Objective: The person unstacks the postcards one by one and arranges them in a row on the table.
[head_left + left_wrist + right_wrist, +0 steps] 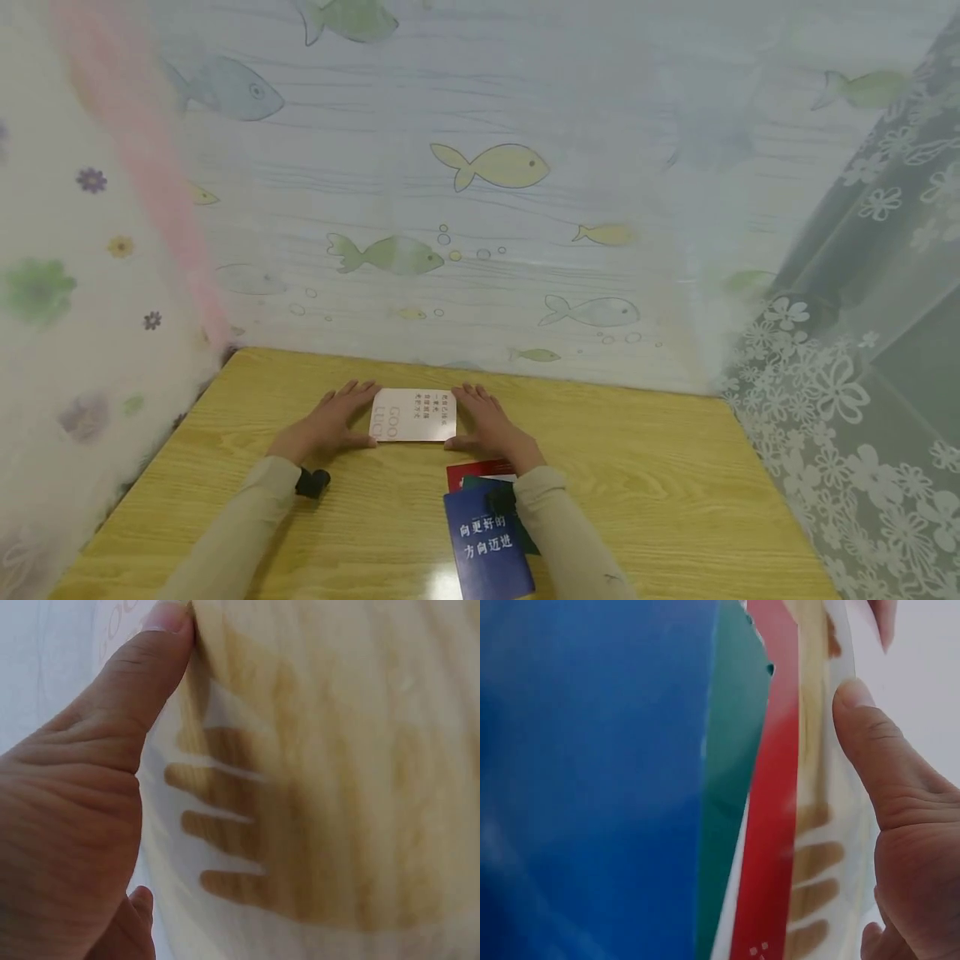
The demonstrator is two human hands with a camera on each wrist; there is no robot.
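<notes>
A white notebook with pink "GOO" lettering and dark Chinese characters lies sideways between the two hands, near the back of the wooden table. My left hand holds its left end, thumb at the near corner and fingers by the far one. At the other end my right hand holds it the same way. In the left wrist view the thumb meets the notebook's lettered edge. The right wrist view shows the right thumb stretched toward the notebook, with most of the fingers hidden behind the palm.
Under the right forearm lie overlapping notebooks: a blue one with white characters on top, a green one and a red one beneath. A fish-patterned curtain hangs behind the table; lace fabric hangs at the right.
</notes>
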